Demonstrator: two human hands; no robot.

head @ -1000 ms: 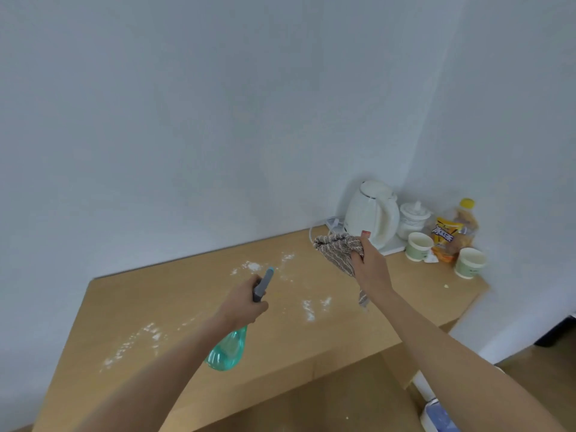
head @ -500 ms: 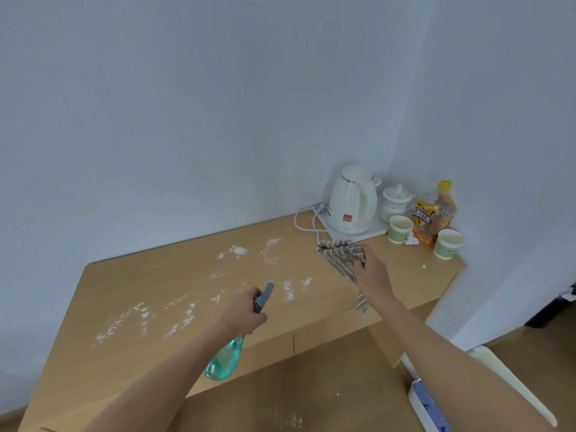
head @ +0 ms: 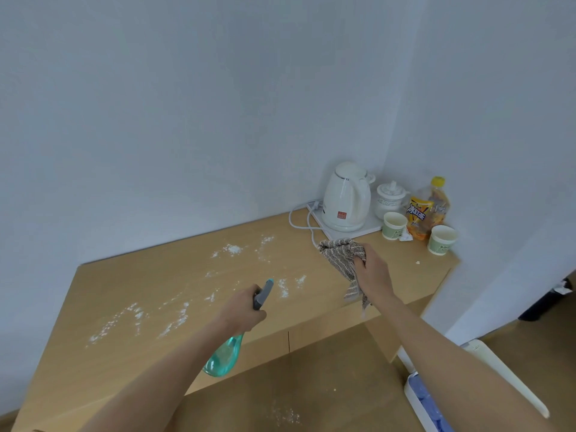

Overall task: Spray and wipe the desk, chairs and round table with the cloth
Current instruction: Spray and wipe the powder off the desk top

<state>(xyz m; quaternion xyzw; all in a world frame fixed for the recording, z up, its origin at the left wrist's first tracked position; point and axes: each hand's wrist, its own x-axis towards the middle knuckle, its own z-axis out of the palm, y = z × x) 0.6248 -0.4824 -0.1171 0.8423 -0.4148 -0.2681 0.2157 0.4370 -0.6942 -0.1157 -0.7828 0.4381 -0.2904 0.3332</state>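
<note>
Over the tabletop (head: 134,294), my left hand (head: 241,311) grips the sprayer (head: 232,344) and my right hand (head: 372,274) clutches the cloth (head: 341,254). Best to mist the white powder (head: 174,316) lightly, then wipe inward, away from the kettle (head: 347,198).

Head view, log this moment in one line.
left hand: teal spray bottle | right hand: striped grey cloth | wooden desk: white powder unwiped

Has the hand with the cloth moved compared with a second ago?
Yes. The right hand with the cloth has come back from the kettle toward the desk's front edge.
</note>
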